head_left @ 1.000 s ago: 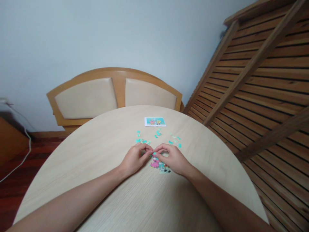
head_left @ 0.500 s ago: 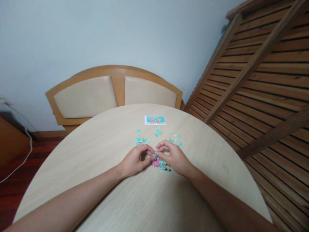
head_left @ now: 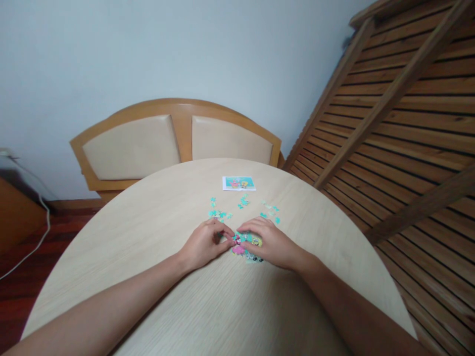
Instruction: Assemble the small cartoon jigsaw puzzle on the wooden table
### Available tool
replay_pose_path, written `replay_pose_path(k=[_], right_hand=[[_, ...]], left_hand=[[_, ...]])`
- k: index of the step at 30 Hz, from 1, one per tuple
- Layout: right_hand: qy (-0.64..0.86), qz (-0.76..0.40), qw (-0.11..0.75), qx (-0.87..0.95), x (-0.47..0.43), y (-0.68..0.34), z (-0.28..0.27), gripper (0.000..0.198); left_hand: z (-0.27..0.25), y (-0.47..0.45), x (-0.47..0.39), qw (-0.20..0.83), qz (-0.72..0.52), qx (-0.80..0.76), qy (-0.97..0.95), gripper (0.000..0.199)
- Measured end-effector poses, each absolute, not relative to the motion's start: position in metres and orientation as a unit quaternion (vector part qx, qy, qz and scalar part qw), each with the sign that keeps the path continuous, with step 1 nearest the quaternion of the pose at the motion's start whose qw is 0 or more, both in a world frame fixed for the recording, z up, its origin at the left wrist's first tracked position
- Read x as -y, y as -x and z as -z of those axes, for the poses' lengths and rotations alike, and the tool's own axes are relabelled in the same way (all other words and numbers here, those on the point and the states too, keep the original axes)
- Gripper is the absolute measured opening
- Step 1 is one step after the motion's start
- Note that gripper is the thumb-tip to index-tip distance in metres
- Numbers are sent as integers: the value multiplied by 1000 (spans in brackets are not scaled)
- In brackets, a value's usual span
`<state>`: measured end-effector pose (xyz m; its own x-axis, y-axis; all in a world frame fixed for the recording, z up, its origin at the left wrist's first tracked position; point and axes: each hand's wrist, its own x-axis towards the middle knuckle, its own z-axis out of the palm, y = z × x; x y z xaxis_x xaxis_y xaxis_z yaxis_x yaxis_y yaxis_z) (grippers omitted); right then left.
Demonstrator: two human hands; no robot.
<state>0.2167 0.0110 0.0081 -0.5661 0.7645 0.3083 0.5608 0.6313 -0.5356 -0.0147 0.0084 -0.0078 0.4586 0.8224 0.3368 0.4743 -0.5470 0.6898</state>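
A partly joined jigsaw puzzle [head_left: 239,250] lies on the table, with pink, yellow and teal cartoon figures on it. At its upper left edge, my left hand [head_left: 208,243] is closed, thumb and index fingertips at a small pink-and-teal puzzle piece. My right hand [head_left: 272,243] arches over the right part of the puzzle, its thumb and fingers apart and the fingertips touching or just above it. That hand hides some of the puzzle. Loose teal puzzle pieces [head_left: 218,214] lie just beyond my left hand.
More loose pieces [head_left: 243,201] lie at the middle, and others [head_left: 272,210] at the right. A picture card [head_left: 239,183] rests farther back on the round table [head_left: 156,212]. Behind stands a padded headboard [head_left: 181,113]; a slatted wooden frame [head_left: 389,123] leans at the right.
My right thumb and fingers have spread from a pinch near the puzzle's top, uncovering more of the teal and yellow part. My left hand has shifted very slightly left.
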Motion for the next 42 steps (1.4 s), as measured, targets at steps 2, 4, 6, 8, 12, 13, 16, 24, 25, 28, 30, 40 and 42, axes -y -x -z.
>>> replay_pose_path(k=[2,4,6,8,12,13,16,24,25,28,30,40,42], right_hand=[[361,-187,236,883,-9,-221,-10,30],[353,-186,216,891,-9,-223,-9,39],[354,-185,205,894,-9,-223,-7,43],[355,-184,198,895,-9,-223,-7,45],[351,-182,192,898,-9,-223,-7,45],[351,-182,192,898,-9,-223,-7,44],[350,-183,194,898,-9,-223,-6,43],[355,-180,191,897,-9,-224,-6,40],[355,-180,191,897,-9,-224,-6,40],[353,-175,193,899,-8,-224,-7,40],[349,-169,191,902,-7,-224,-8,37],[347,-151,171,909,-4,-225,-14,23],[349,-154,179,907,-4,-224,-14,23]], left_hand=[[8,14,-8,258,-333,-398,-815,4],[7,14,-8,255,-330,-397,-818,3],[7,14,-8,252,-327,-397,-820,3],[8,15,-8,250,-322,-396,-823,3],[8,14,-8,232,-310,-395,-833,3],[8,14,-8,224,-309,-393,-837,3],[7,14,-8,203,-303,-385,-848,2],[6,16,-7,163,-290,-364,-870,7],[5,16,-7,154,-287,-354,-877,7],[2,19,-6,126,-267,-319,-901,13],[0,20,-5,107,-246,-299,-916,17],[-7,26,-5,46,-197,-222,-954,23],[-8,26,-5,44,-191,-215,-957,22]])
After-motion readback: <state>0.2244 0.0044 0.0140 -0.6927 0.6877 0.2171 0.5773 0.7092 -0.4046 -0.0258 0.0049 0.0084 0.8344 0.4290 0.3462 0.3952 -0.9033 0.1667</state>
